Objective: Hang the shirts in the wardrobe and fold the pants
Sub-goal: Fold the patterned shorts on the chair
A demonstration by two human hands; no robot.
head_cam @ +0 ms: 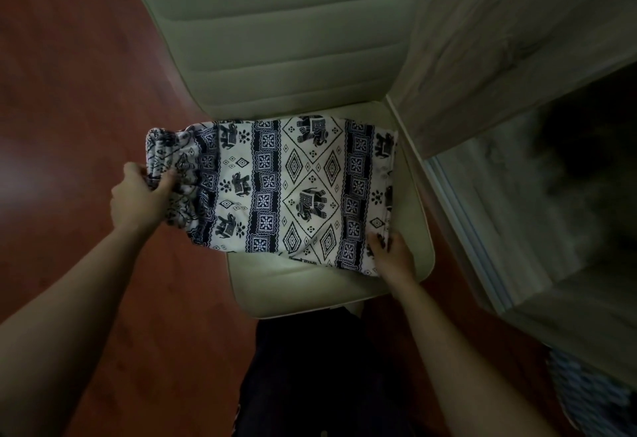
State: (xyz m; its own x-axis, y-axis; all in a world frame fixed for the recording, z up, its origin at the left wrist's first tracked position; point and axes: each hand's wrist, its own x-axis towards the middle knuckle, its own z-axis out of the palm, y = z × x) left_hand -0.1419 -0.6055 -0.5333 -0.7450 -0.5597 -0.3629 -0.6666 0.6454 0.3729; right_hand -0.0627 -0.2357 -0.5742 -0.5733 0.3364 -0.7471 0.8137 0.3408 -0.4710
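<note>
Pinching white-and-navy elephant-print pants point(303, 191) taut between left hand point(141, 195) and right hand point(393, 254) on cream padded chair point(310, 285), seemingly readying next fold.

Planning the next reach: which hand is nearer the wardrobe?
Right. The right hand holds the pants at their corner on the chair, close beside the wardrobe; the left hand grips their gathered end over the floor, farther away.

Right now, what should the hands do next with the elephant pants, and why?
Probably the left hand should carry the bunched end it grips over toward the right hand, folding the pants: that end sticks out past the chair seat, while the right hand holds the other end.
</note>
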